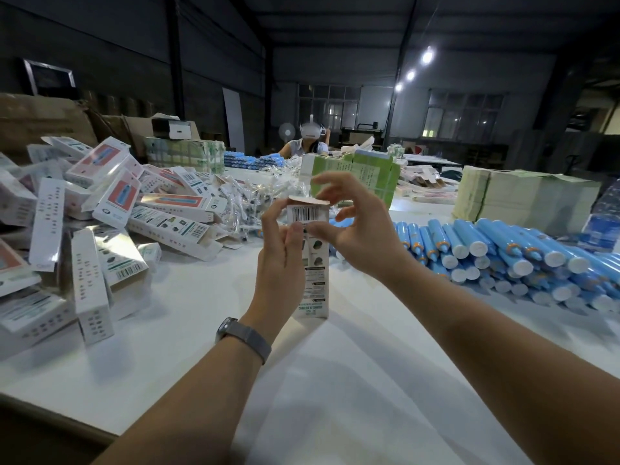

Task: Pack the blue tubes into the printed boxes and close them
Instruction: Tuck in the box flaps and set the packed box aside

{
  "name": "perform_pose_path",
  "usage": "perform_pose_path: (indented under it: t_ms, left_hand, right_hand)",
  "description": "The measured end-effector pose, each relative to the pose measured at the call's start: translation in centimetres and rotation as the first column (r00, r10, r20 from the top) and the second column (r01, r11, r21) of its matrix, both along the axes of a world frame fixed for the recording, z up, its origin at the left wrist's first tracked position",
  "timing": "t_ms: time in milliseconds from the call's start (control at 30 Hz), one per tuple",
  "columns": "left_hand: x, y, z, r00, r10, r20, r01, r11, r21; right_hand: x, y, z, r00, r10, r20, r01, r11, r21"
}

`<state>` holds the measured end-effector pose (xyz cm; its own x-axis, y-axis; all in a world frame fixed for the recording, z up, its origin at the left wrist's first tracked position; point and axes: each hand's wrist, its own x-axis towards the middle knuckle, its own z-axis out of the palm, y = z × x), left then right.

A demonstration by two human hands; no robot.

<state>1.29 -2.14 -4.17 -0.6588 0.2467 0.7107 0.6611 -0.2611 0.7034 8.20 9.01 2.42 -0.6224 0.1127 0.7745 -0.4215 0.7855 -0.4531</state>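
A printed white box (313,283) stands upright on the white table (188,330), its barcode side facing me. My left hand (280,263) grips the box's left side, thumb on the front near the barcode. My right hand (355,223) pinches the box's upper right edge with the thumb, its other fingers arched over the top, where a brown-lined flap sticks up. The inside of the box is hidden. A pile of blue tubes (510,256) with white caps lies to the right.
A heap of printed boxes (87,223) covers the table's left side. Clear wrapped small items (255,199) lie behind the hands. Green carton stacks (362,177) and a pale bundle (523,196) stand farther back. A person (307,142) sits at the far end.
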Motion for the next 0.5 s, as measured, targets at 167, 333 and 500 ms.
perform_pose_path:
  t_ms: [167,333,500]
  left_hand:
    - [-0.31,0.12,-0.12,1.000,-0.020,-0.010,0.020,0.999,0.026]
    - [-0.06,0.08,0.03,0.999,-0.014,-0.040,0.013,1.000,-0.009]
    - [-0.06,-0.12,0.19,0.999,0.006,-0.052,-0.006,1.000,-0.011]
  right_hand:
    - [-0.03,-0.29,-0.82,1.000,0.001,-0.025,-0.002,1.000,-0.025]
    - [0.26,-0.41,-0.87,0.999,0.022,-0.041,-0.026,0.996,-0.080]
    - [0.39,-0.86,-0.69,0.999,0.018,-0.031,-0.022,0.991,-0.135]
